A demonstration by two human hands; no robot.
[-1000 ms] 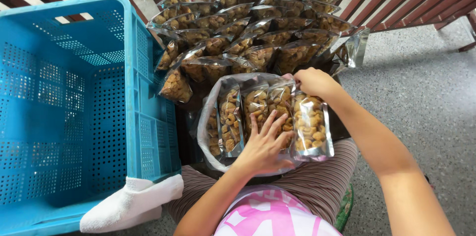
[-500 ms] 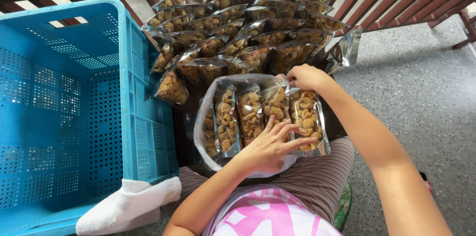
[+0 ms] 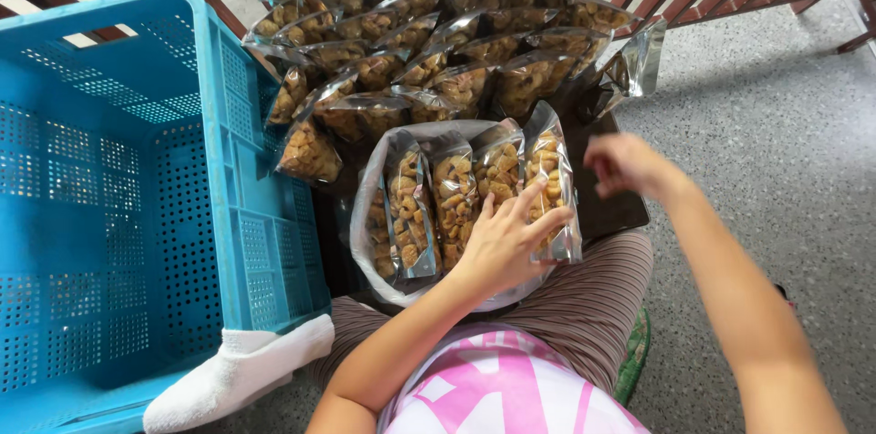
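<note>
A: Where is there room?
B: Bare speckled floor (image 3: 785,151) lies right; the blue crate (image 3: 119,215) walls the left.
A: The hands?
B: The left hand (image 3: 506,242) presses flat, fingers spread, on snack packets (image 3: 456,201) standing in a clear bag (image 3: 365,233) on the lap. The right hand (image 3: 625,165) hovers loosely curled, holding nothing

Speckled grey floor (image 3: 785,169) carries blue crate (image 3: 119,215), heaped snack packets (image 3: 429,32).

The left hand (image 3: 506,238) lies palm down at the centre of the frame, fingers spread and pointing to the upper right, its forearm rising from the lower middle. The right hand (image 3: 630,165) hovers right of centre, loosely curled and empty, its forearm running to the lower right corner.
</note>
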